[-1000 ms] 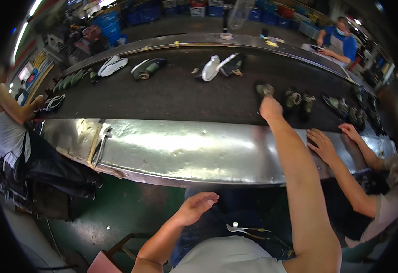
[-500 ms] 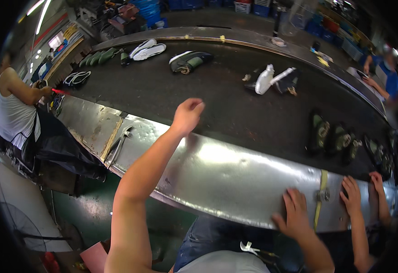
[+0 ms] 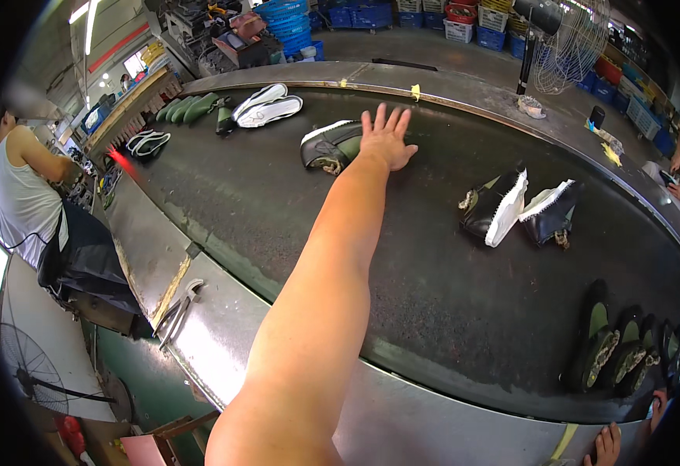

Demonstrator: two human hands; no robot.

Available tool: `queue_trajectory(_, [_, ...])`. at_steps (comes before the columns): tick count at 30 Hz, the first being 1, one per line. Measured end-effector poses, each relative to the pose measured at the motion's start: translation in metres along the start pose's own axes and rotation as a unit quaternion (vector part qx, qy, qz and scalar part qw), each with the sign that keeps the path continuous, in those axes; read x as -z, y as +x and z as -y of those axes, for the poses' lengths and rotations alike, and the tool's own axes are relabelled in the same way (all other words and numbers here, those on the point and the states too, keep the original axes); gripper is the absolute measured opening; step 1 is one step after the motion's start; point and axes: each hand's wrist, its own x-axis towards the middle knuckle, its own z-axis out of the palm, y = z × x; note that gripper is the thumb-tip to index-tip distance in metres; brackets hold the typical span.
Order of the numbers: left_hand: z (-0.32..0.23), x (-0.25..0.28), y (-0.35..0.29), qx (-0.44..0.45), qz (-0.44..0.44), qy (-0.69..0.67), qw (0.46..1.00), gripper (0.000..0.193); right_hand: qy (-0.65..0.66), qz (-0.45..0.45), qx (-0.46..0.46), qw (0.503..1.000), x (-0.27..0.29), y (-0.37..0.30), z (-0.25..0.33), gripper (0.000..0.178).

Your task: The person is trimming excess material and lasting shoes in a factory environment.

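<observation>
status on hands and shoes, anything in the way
Left hand open, partly hiding the black-and-green shoe uppers; contact unclear. Right hand out of view. No obstruction seen beside the uppers.

Legible markings: none. No text, label, number or sign can be read on the shoes [image 3: 331, 146], table [image 3: 418, 404] or crates [image 3: 371, 15].

A ceiling tube [image 3: 90, 27] glows upper left; glare whitens the metal ledge [image 3: 212, 326] beside my left forearm [image 3: 344, 233]; fisheye curves edges.
</observation>
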Motion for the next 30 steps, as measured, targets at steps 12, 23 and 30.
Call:
queue_trajectory(12, [0.049, -0.027, -0.088, 0.333, -0.152, -0.358, 0.859, 0.095, 0.049, -0.07, 0.0, 0.996, -0.003, -0.031, 0.033, 0.056])
queue_trajectory(23, [0.037, 0.07, -0.398, 0.105, -0.059, -0.669, 0.733, 0.065, 0.006, -0.222, 0.101, 0.97, -0.035, -0.042, 0.021, 0.05])
queue_trajectory(30, [-0.05, 0.11, -0.661, 0.068, 0.21, -0.926, 0.308, 0.053, 0.262, -0.27, 0.099, 0.921, -0.074, -0.072, 0.085, 0.044])
